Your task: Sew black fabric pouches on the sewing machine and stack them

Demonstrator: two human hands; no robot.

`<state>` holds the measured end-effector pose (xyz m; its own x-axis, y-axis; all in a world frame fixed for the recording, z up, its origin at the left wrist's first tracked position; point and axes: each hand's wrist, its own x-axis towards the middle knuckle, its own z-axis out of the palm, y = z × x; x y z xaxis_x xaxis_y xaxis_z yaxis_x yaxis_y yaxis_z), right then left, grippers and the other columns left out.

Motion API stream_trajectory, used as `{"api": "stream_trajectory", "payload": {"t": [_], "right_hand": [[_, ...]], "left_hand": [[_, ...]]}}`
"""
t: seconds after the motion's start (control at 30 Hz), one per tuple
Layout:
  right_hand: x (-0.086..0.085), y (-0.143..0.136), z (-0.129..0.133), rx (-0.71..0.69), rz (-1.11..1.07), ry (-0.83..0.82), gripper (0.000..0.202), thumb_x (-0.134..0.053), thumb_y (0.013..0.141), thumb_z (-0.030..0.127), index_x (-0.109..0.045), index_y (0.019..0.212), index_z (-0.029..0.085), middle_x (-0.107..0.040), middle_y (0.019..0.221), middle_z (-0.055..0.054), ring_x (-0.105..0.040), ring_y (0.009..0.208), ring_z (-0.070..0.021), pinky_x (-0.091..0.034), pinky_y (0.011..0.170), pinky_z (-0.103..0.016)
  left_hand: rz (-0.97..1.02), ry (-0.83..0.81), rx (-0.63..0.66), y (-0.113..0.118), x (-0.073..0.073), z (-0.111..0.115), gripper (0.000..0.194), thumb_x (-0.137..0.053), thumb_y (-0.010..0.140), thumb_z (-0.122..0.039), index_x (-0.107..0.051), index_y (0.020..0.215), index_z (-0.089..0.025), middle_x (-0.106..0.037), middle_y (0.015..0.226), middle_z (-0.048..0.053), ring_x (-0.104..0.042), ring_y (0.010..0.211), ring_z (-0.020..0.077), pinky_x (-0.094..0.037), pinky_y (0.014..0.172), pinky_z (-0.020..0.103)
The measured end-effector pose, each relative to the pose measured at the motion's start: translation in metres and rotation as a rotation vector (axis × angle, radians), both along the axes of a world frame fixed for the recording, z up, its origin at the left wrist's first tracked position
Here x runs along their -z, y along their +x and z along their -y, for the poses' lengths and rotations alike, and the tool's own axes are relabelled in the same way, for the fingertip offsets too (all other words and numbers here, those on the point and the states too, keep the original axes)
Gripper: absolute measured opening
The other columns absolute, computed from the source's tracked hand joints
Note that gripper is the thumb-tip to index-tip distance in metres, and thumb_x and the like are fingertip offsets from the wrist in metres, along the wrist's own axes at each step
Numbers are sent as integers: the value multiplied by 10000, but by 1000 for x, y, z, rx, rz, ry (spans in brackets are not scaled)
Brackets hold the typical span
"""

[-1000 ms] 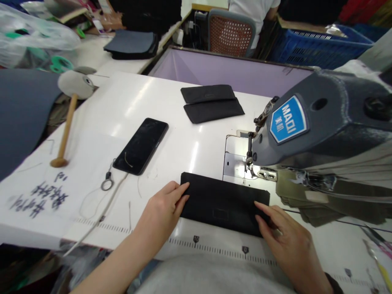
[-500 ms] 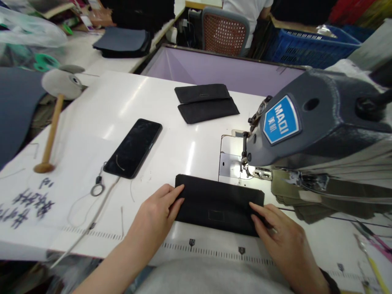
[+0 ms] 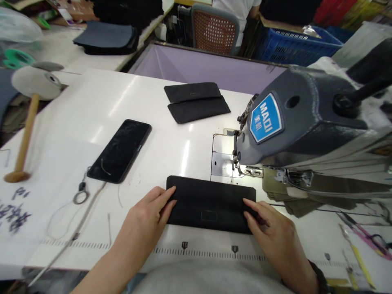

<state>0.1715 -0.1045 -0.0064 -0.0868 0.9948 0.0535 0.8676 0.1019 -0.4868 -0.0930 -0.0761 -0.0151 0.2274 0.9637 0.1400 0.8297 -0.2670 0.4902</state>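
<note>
A flat black fabric piece [image 3: 208, 204] with a small stitched rectangle lies on the white table in front of the sewing machine [image 3: 294, 114]. My left hand [image 3: 150, 216] pinches its left end between thumb and fingers. At the right end, my right hand [image 3: 269, 228] grips the same piece, thumb and index finger on its edge. The machine's needle area [image 3: 235, 163] is just beyond the fabric's far edge. Two more black fabric pieces [image 3: 196, 102] rest further back, one overlapping the other.
A phone [image 3: 121, 151] with a ring strap lies left, near a wooden-handled tool [image 3: 27, 139]. Olive fabric pieces [image 3: 294, 188] sit under the machine arm; scissors [image 3: 364, 234] lie at right. Behind are a blue crate [image 3: 294, 47], a chair [image 3: 214, 30] and a seated person [image 3: 237, 14].
The whole view has shifted, so the table and machine appear further left. Both hands keep their hold on the black fabric piece, which stays in nearly the same place on the table.
</note>
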Motion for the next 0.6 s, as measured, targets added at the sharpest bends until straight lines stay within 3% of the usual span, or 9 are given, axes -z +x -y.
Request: {"api": "stream_trajectory", "payload": {"t": [0.2,0.37,0.53,0.6], "right_hand": [[-3,-1,-2,22,4,9,225,-478,809,273,-626,929,152,-587,655,0,-529,521,-105,-443,499,-207],[1,0,1,14,35,50,224,-465,838,283,-623,937,158,-619,724,-17,-578,627,-120,-459,570,-218],[3,4,4,-31,149,109,240,-447,857,299,-626,954,170,-588,714,-25,-566,613,-130,-453,549,-245],[2,4,3,-45,226,188,259,-442,856,307,-633,939,154,-583,799,-71,-572,686,-164,-464,583,-285]], "left_hand": [[-14,-16,3,0,1,1,296,-345,897,-305,-562,1032,-157,-578,768,4,-585,622,107,-494,569,206],[-20,-41,-8,-1,2,2,287,-352,894,-306,-561,1040,-174,-580,779,1,-586,618,102,-491,565,197],[-16,-41,-5,0,1,1,289,-353,894,-308,-560,1037,-167,-575,780,4,-587,622,106,-495,562,204],[-13,-39,-3,0,1,1,285,-353,893,-302,-562,1034,-169,-572,777,4,-585,620,105,-494,559,204]]}}
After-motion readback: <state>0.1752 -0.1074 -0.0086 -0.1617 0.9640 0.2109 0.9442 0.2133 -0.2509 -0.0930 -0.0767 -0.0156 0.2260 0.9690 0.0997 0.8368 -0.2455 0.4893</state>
